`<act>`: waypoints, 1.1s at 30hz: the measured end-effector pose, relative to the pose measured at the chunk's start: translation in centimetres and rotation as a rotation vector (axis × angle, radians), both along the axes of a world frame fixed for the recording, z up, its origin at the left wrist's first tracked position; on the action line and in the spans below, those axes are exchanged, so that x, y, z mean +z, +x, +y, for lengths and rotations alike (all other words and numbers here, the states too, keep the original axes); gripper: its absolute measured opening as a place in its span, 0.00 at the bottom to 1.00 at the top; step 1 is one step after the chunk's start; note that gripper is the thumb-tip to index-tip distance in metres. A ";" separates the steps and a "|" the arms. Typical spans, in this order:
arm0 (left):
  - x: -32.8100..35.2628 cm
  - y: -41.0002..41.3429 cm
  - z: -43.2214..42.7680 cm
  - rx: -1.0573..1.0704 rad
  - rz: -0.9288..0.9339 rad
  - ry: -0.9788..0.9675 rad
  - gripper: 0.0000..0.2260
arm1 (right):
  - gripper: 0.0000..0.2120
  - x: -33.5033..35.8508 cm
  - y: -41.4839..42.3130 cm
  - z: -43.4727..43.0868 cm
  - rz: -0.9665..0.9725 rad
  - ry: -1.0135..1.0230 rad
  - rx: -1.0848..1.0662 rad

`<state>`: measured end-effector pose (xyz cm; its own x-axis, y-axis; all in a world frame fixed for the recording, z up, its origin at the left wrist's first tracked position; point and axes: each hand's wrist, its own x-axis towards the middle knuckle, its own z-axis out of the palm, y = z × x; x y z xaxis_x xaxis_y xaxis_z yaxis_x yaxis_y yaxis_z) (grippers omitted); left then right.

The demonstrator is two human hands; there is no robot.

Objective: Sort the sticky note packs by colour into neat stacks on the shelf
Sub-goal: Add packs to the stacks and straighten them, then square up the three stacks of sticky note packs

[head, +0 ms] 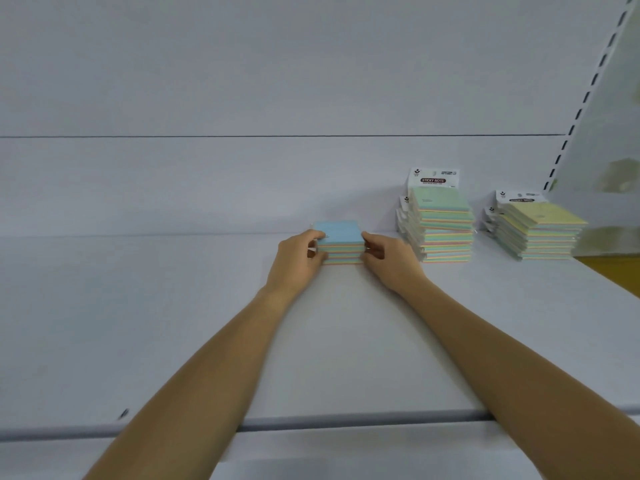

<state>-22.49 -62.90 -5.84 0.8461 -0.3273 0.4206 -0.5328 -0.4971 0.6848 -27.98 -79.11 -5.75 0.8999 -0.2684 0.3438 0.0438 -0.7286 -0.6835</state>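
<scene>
A short stack of blue-topped sticky note packs (340,241) rests on the white shelf (138,323) near its back wall. My left hand (298,260) grips the stack's left side and my right hand (388,258) grips its right side, fingers curled against the pack edges. To the right stands a taller stack of green-topped packs (443,226) with white header cards behind it. Further right is a stack of yellow-topped packs (540,232), slightly fanned.
The shelf's back panel (242,185) rises just behind the stacks. A slotted upright (585,98) runs diagonally at the right. The shelf's front lip (346,419) crosses under my forearms. A yellow surface (616,268) shows past the shelf's right end.
</scene>
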 end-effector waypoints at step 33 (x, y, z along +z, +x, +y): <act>5.3 -2.8 -7.6 -0.018 -0.136 0.091 0.28 | 0.19 7.6 -3.7 -7.1 -0.400 -0.210 0.026</act>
